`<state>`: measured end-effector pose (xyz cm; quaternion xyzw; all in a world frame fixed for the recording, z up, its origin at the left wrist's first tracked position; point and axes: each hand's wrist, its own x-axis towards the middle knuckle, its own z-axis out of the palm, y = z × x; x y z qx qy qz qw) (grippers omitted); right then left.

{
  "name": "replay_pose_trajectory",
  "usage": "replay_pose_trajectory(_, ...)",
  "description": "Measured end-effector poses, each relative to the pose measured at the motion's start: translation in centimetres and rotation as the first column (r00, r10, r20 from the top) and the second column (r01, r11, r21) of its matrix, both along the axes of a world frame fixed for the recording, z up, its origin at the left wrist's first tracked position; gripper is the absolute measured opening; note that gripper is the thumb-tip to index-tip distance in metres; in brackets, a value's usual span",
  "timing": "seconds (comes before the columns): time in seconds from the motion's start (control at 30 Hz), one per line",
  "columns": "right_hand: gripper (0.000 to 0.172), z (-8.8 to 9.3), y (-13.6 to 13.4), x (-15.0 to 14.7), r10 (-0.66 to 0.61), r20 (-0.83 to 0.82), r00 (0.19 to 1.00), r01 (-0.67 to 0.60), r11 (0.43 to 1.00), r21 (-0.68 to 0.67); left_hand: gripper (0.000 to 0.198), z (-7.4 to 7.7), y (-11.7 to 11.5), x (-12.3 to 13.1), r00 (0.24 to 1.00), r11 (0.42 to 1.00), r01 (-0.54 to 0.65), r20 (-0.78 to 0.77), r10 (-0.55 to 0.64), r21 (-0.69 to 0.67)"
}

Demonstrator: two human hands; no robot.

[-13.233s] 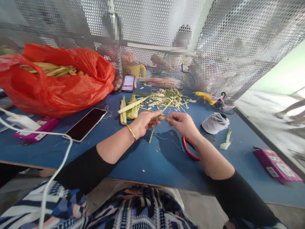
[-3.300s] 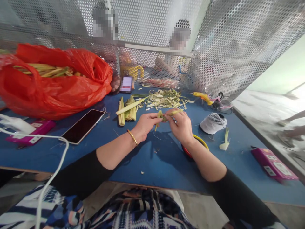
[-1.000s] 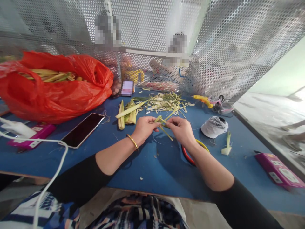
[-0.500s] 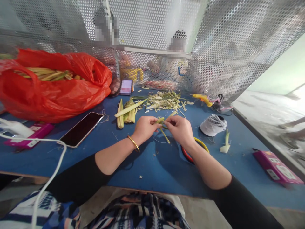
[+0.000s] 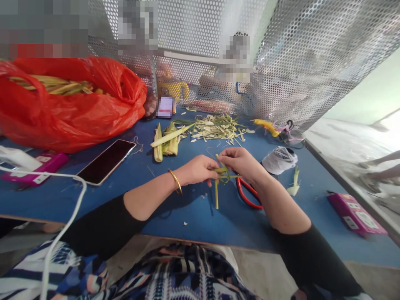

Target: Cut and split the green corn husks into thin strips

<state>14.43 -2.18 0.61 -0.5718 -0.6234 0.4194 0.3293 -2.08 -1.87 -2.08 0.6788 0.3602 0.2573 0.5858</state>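
Between my two hands, above the blue table (image 5: 187, 210), is a small looped piece of green leaf strips (image 5: 223, 176) with one end hanging down. My left hand (image 5: 201, 170), a gold bangle at its wrist, pinches the piece from the left with closed fingers. The fingertips of my right hand (image 5: 238, 160) are closed on the upper end of a strip. Under my right wrist lies a red loop handle (image 5: 246, 195), the rest hidden by the arm. To the right stands a cone of white thread (image 5: 279, 160).
Leaf scraps (image 5: 215, 127) and cut stalks (image 5: 170, 143) lie beyond my hands. At left are a red plastic bag (image 5: 93, 121) of strips, a phone (image 5: 108, 162) and a white cable (image 5: 81, 196). A purple box (image 5: 356, 212) sits right. A perforated metal screen (image 5: 187, 33) rises behind.
Both hands have shifted a little right. My right hand has moved upward from the piece with a strip end, and the looped strips now show more openly, one end hanging straight down.
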Motion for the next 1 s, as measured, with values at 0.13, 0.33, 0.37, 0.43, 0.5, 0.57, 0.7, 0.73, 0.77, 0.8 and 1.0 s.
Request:
replay_pose_trajectory(0.13,0.034,0.0,0.4,-0.1,-0.117,-0.233,0.966,0.11,0.993,-0.042,0.011,0.5,-0.4,-0.2,0.987,0.986,0.158,0.004,-0.158,-0.052)
replay_pose_trajectory(0.33,0.032,-0.2,0.6,-0.9,-0.324,-0.378,0.867,0.307,0.946,-0.106,0.008,0.1,0.0,-0.4,0.982,0.969,0.19,0.019,-0.19,-0.16)
replay_pose_trajectory(0.37,0.031,-0.1,0.6,-1.0,-0.337,-0.384,0.86,0.324,0.941,-0.1,0.011,0.1,0.0,-0.4,0.984,0.969,0.18,0.02,-0.18,-0.169)
replay_pose_trajectory(0.43,0.03,0.2,0.4,-1.2,-0.351,-0.392,0.85,0.342,0.935,-0.095,0.015,0.0,0.0,-0.2,0.987,0.972,0.158,0.001,-0.161,-0.176)
replay_pose_trajectory(0.5,0.03,0.3,0.2,-1.3,-0.348,-0.404,0.846,0.344,0.935,-0.087,0.02,0.1,-0.2,0.1,0.994,0.98,0.102,-0.023,-0.107,-0.169)
replay_pose_trajectory(0.57,0.031,0.3,0.1,-1.5,-0.337,-0.415,0.845,0.339,0.938,-0.073,0.022,0.2,-0.5,0.3,0.998,0.985,0.033,-0.039,-0.04,-0.172)
replay_pose_trajectory(0.7,0.032,-0.7,0.4,-1.6,-0.376,-0.429,0.821,0.403,0.915,-0.032,0.019,0.3,-1.1,0.7,0.998,0.989,-0.019,-0.068,0.009,-0.148)
replay_pose_trajectory(0.73,0.031,-1.0,0.6,-1.6,-0.38,-0.434,0.817,0.418,0.909,-0.01,0.02,0.3,-1.2,0.8,0.997,0.991,-0.016,-0.076,0.006,-0.135)
replay_pose_trajectory(0.77,0.03,-1.4,0.9,-1.5,-0.371,-0.433,0.821,0.418,0.908,0.014,0.022,0.3,-1.2,0.8,0.996,0.992,-0.015,-0.085,0.005,-0.128)
replay_pose_trajectory(0.8,0.03,-1.7,1.1,-1.3,-0.349,-0.425,0.835,0.402,0.915,0.039,0.022,0.3,-1.3,0.8,0.996,0.992,-0.02,-0.091,0.008,-0.128)
replay_pose_trajectory(1.0,0.025,-1.9,2.1,1.0,-0.172,0.059,0.983,0.133,0.901,0.412,0.014,0.7,-0.3,0.5,0.978,0.956,-0.207,-0.011,0.21,-0.206)
